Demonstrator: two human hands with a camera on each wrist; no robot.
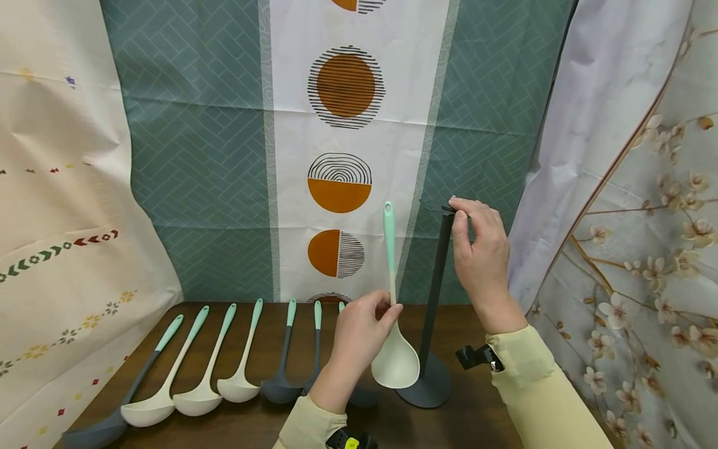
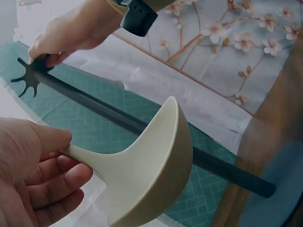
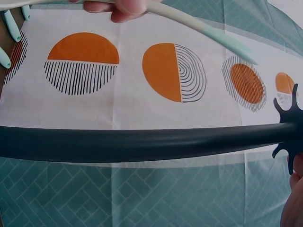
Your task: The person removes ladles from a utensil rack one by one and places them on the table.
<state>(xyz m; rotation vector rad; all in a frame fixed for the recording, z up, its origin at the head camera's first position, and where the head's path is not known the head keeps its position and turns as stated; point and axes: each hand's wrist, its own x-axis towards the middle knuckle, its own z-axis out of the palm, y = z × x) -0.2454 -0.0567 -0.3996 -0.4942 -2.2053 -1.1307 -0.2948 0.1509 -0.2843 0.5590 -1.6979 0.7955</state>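
Observation:
My left hand (image 1: 360, 333) pinches a cream ladle (image 1: 397, 363) low on its handle, just above the bowl. The ladle is upright, its mint-green handle end (image 1: 389, 224) with a hanging hole pointing up. To its right stands a dark utensil stand (image 1: 436, 293) with a round base (image 1: 429, 390). At the top of that stand, the thumb and fingers of my right hand (image 1: 483, 252) grip the crown of curved hooks (image 2: 31, 78). In the left wrist view the ladle bowl (image 2: 154, 156) passes in front of the pole, and the hooks that show carry nothing.
Several ladles lie in a row on the brown wooden table (image 1: 224, 430). Among them are cream ladles (image 1: 148, 411) and dark grey ladles (image 1: 280, 391), all with mint handle ends. My left forearm partly hides the row's right end. A patterned curtain (image 1: 196, 156) hangs behind.

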